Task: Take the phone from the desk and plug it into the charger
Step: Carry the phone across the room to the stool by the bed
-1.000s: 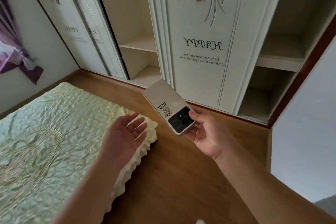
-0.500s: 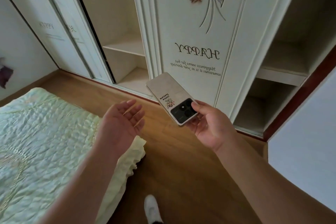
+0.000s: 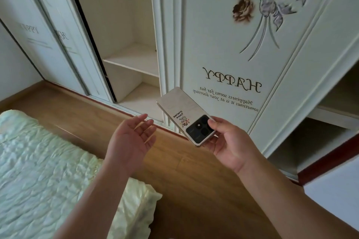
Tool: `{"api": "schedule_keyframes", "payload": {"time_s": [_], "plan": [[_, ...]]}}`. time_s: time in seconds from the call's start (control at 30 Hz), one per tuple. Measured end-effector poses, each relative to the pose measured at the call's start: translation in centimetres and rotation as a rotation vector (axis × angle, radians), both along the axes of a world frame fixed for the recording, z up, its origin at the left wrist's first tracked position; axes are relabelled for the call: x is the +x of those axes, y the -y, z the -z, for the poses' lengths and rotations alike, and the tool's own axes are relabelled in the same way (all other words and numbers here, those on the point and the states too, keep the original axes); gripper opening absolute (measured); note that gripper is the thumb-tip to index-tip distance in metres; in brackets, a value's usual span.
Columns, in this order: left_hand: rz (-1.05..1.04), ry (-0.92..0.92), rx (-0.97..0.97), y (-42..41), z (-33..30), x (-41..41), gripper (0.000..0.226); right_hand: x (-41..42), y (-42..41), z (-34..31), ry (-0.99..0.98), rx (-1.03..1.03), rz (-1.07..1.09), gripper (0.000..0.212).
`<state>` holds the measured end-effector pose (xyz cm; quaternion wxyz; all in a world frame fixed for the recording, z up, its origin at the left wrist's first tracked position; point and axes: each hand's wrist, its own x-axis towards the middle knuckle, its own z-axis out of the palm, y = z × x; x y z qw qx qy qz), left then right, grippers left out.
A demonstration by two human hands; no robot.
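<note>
Phone (image 3: 186,115) gripped back-up at camera end by right hand (image 3: 230,144), held before wardrobe door (image 3: 223,48). Left hand (image 3: 133,139) held open, empty, palm up, above wooden floor (image 3: 186,184).

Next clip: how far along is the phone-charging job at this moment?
Done: the phone is already picked up, pinched at its camera end by the right hand. In hand: it is held above the wooden floor near the wardrobe, the left hand open and empty. Left: plugging in; no charger or cable shows.
</note>
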<state>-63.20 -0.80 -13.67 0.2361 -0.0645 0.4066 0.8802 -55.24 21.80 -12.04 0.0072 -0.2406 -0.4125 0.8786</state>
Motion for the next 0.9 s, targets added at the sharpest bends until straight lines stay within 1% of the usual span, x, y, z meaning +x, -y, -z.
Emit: {"api": "schedule_keyframes", "payload": {"time_s": [0.17, 0.27, 0.4, 0.57, 0.7, 0.8, 0.83, 0.9], "plan": [[-0.014, -0.020, 0.002, 0.9, -0.4, -6.3, 0.038, -6.7, 1.2, -0.6, 0.001, -0.025, -0.013, 0.014], [-0.021, -0.022, 0.016, 1.4, -0.1, -9.0, 0.036, -10.3, 1.6, -0.6, 0.004, -0.027, -0.041, 0.017], [-0.057, -0.017, 0.012, 1.4, 0.2, -12.5, 0.037, -14.6, 1.5, -0.1, 0.004, -0.043, -0.084, 0.015], [-0.091, -0.005, -0.023, 0.6, 1.0, -17.5, 0.037, -20.8, 0.2, 1.2, -0.001, -0.063, -0.144, 0.034], [-0.157, 0.009, -0.046, -0.9, 1.5, -22.4, 0.036, -27.2, -1.6, 1.9, -0.004, -0.084, -0.217, 0.033], [-0.210, 0.021, -0.065, -2.7, 1.4, -26.4, 0.033, -32.4, -3.3, 1.7, -0.019, -0.096, -0.289, 0.047], [-0.223, 0.022, -0.067, -3.4, 1.2, -27.7, 0.033, -34.1, -3.9, 1.6, -0.020, -0.099, -0.308, 0.048], [-0.245, 0.016, -0.076, -4.6, 0.8, -30.4, 0.032, -37.4, -5.3, 1.3, -0.028, -0.111, -0.341, 0.041]]}}
